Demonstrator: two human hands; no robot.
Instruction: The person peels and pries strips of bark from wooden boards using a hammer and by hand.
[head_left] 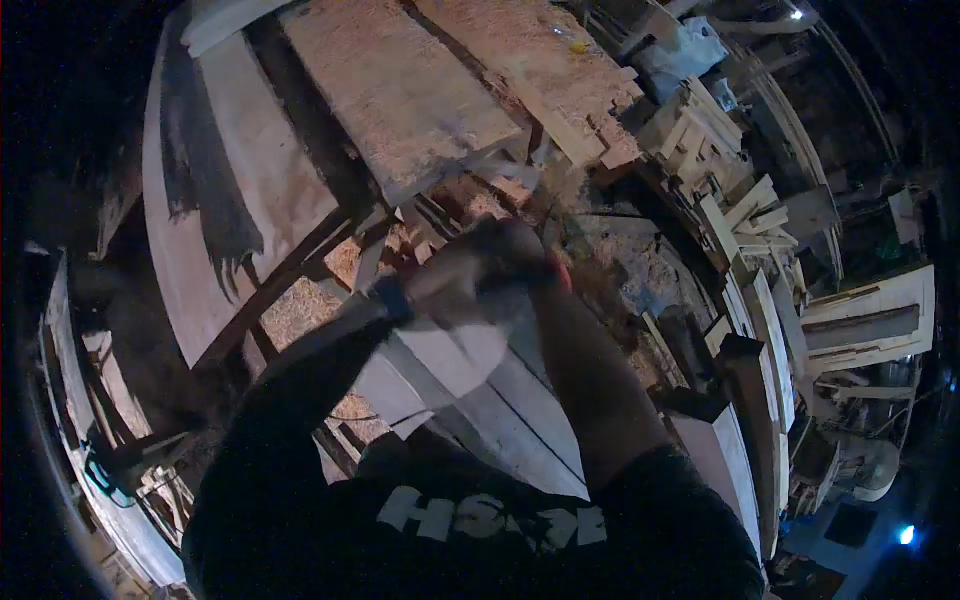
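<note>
Both my hands come together in front of my chest, just below the near end of a sawdust-covered board. My left hand, with a dark band at its wrist, is smeared by motion. Beside it, my right hand is bent over, with something red by its wrist; its fingers are blurred too. Whatever lies between the hands is too dark and blurred to make out. Below them are pale boards with dark gaps, close to my body.
A wide board with dark patches lies at the upper left. Stacked wood offcuts fill the right side, near a plastic bag. More boards stand at the far left. Sawdust and scraps lie around the hands.
</note>
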